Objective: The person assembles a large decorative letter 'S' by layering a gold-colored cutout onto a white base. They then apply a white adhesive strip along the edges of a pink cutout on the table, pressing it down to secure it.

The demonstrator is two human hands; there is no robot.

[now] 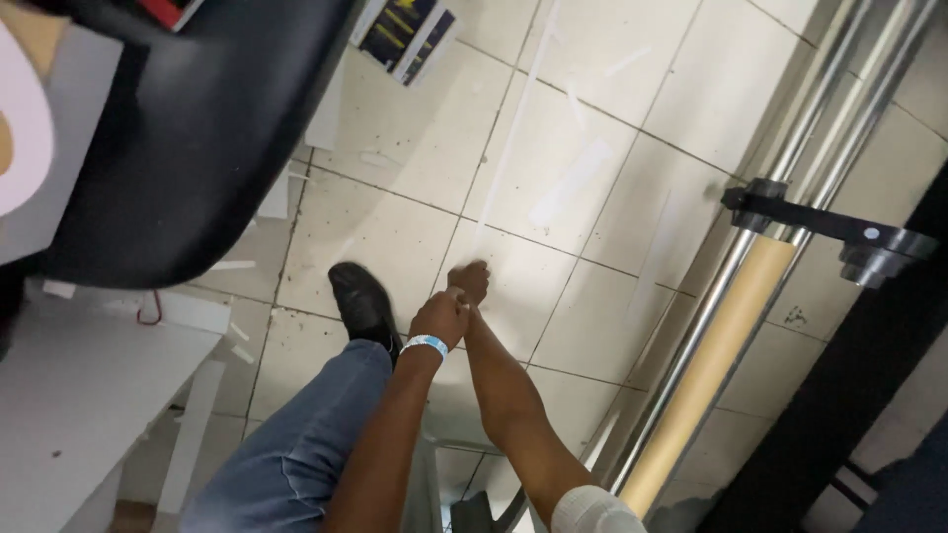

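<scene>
Hands: left hand (439, 318) clasps right hand (470, 281) above tiled floor (553, 178).

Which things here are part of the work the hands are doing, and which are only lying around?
In the work:
- left hand and right hand, pressed together over the floor; what they grip is too small to tell
- wristband on the left wrist

Lying about:
- paper scraps on the tiled floor
- cardboard roll beside metal bars
- dark leaflets
- black shoe

Left hand (437, 318) clasps right hand (470, 281) above tiled floor (553, 178).
</scene>
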